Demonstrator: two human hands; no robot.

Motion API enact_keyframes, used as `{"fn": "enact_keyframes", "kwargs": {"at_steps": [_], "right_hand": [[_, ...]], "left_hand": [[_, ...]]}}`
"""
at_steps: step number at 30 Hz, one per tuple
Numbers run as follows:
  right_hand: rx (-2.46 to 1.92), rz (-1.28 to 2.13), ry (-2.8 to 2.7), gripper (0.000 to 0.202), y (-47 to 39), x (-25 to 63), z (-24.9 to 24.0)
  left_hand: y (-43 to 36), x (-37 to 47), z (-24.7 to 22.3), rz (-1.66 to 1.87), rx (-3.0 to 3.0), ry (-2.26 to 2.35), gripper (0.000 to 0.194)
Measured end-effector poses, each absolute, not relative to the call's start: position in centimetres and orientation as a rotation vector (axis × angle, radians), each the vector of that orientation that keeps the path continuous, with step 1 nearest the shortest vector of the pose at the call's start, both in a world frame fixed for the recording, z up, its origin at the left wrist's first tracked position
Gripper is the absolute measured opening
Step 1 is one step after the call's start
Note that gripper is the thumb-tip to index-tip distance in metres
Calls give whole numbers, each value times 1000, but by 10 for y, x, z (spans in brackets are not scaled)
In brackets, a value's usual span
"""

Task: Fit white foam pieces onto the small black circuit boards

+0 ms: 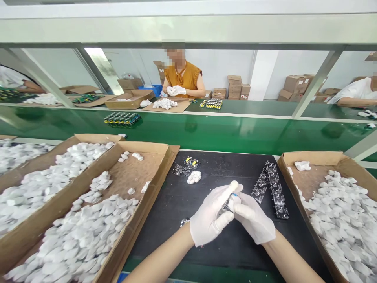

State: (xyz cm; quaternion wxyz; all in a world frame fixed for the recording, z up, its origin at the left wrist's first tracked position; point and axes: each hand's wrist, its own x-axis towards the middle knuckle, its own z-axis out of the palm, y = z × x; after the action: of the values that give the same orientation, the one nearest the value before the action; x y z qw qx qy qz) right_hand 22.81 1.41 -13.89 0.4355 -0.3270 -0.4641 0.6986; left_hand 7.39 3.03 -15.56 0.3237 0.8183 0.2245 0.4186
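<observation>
Person across (188, 76): wears a mustard top and white gloves (176, 90).
Near that person: a pile of white pieces (165, 103) on flat brown card (183, 106), and yellow parts (214, 103) in neat rows.
Belt (224, 133): long, green and shiny, with a block of small boards (122, 118) toward its left.
Back wall (224, 63): white, with brown boxes (235, 87) stacked by it.
Far right: another person (356, 91) in a white top.
Up high: a wide, pale beam (188, 29) goes right across.

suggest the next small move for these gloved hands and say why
Perhaps steady the small electronic part in the left hand and ease the right hand slightly aside to inspect it, because both gloved hands close around it and cover most of it.
</observation>
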Motion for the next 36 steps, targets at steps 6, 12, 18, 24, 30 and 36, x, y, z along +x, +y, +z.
{"fn": "enact_keyframes", "kwargs": {"at_steps": [6,12,18,24,30,36], "right_hand": [[-771,1784,-1093,18,15,225,-140],[-790,1761,-1235,19,15,225,-135],[-835,1707,-1265,24,18,227,-141],[-786,1706,-1341,25,19,230,-139],[-962,1587,-1518,34,20,232,-136],[-683,1908,-1057,28,16,225,-139]], "left_hand": [[32,77,-155,1235,2284,652,52],[33,79,-156,1270,2382,669,53],[36,82,-157,1272,2445,667,55],[36,84,-153,1340,2419,635,54],[37,83,-156,1270,2458,632,57],[33,77,-154,1155,2163,597,56]]}}
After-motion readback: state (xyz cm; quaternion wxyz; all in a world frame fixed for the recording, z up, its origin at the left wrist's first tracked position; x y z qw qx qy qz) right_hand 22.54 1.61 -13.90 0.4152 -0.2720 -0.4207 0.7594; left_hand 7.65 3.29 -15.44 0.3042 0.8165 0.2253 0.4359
